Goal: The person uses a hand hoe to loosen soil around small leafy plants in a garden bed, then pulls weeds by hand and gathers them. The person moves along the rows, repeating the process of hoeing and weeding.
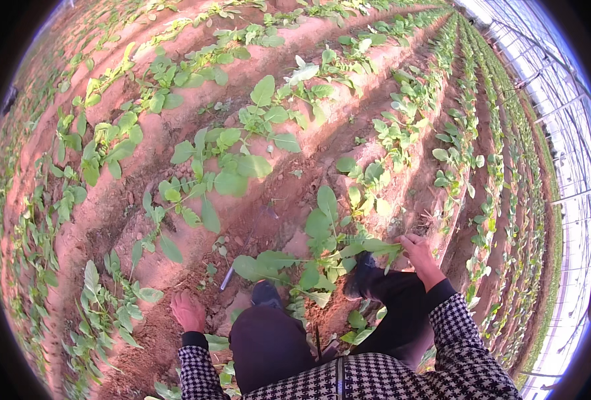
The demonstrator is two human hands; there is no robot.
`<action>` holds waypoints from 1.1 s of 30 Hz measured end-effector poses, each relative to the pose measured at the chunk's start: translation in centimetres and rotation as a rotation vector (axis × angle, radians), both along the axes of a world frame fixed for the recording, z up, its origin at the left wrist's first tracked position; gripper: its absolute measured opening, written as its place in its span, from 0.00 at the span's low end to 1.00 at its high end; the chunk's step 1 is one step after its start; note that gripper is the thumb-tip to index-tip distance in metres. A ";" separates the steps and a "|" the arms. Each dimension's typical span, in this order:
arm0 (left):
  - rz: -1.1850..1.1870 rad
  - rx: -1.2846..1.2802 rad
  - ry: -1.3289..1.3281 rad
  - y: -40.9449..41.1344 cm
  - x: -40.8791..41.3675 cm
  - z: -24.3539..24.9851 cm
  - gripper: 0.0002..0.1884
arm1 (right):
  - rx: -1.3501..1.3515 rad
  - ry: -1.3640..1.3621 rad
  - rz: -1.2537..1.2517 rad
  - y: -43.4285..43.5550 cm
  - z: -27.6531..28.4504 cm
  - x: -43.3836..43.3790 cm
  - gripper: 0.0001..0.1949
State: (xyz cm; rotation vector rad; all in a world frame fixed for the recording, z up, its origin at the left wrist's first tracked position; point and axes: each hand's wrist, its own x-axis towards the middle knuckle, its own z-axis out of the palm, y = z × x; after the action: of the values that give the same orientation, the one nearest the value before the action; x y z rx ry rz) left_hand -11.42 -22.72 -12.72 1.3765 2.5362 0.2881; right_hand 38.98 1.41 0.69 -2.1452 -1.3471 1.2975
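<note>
Low on the left, my left hand [188, 310] rests at the loose reddish soil of a ridge, fingers curled under and partly hidden. Whether it holds anything does not show. At the right of my feet, my right hand [420, 255] pinches the tip of a long green leaf [375, 245] between thumb and fingers. That leaf belongs to a broad-leaved crop plant [323, 260] growing between my feet. A slim tool with a shiny metallic handle [227, 278] lies in the furrow, ahead of my left hand.
My dark shoes [267, 294] stand on either side of the plant. Leafy rows [240, 167] run along soil ridges ahead and to both sides, with a bare furrow [295, 185] between. A framed greenhouse wall [570, 150] borders the field at right.
</note>
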 end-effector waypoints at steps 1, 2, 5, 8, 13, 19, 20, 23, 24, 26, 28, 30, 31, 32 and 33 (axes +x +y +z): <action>-0.027 -0.041 -0.018 -0.9 1.1 0.5 0.16 | 0.029 0.018 0.028 0.0 0.1 -0.3 0.14; -0.052 -0.083 -0.038 -1.5 2.2 0.9 0.15 | 0.094 0.025 0.044 -0.1 0.1 -0.3 0.13; 0.013 -0.142 -0.227 -2.4 5.3 2.8 0.12 | 0.138 0.066 0.025 -0.5 0.5 0.1 0.11; 0.007 -0.090 -0.268 -2.2 6.6 4.0 0.12 | 0.175 0.113 0.002 -0.7 1.3 0.8 0.10; -0.206 0.042 -0.027 2.9 6.5 7.1 0.11 | 0.263 0.201 -0.012 -1.3 2.4 1.0 0.11; -0.275 0.415 -0.187 12.5 10.2 16.1 0.17 | 0.249 0.351 -0.055 -1.5 2.3 1.3 0.11; -0.316 0.450 -0.218 13.6 11.4 18.0 0.17 | 0.243 0.389 -0.073 -1.5 2.1 1.1 0.11; -0.474 0.533 -0.261 16.2 16.6 21.8 0.17 | 0.219 0.374 -0.053 -1.1 2.4 1.4 0.11; -0.535 0.545 -0.299 16.8 18.7 23.9 0.17 | 0.233 0.381 -0.053 -1.1 2.4 1.2 0.11; -0.671 0.493 -0.267 17.7 21.8 25.0 0.17 | 0.264 0.372 -0.053 -1.0 2.6 1.1 0.11; -0.716 0.463 -0.210 17.8 22.8 24.9 0.17 | 0.337 0.344 -0.031 -1.2 2.8 0.2 0.11; -0.785 0.382 -0.113 17.8 23.5 24.7 0.18 | 0.383 0.313 -0.007 -1.4 2.6 0.0 0.11; -0.808 0.341 -0.111 17.8 23.6 24.4 0.18 | 0.391 0.299 0.007 -1.6 2.3 0.4 0.11; -0.833 0.300 -0.109 17.9 23.6 24.0 0.18 | 0.401 0.284 0.017 -1.8 2.1 0.5 0.11; -0.856 0.257 -0.114 18.2 23.8 23.6 0.18 | 0.381 0.276 0.018 -1.9 2.1 0.9 0.11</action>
State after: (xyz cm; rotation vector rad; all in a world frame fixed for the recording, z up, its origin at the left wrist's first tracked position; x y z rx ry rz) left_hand 12.39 -4.57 10.89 2.2924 1.6416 0.4989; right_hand 39.86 -0.53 2.75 -1.6394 -1.3689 1.1779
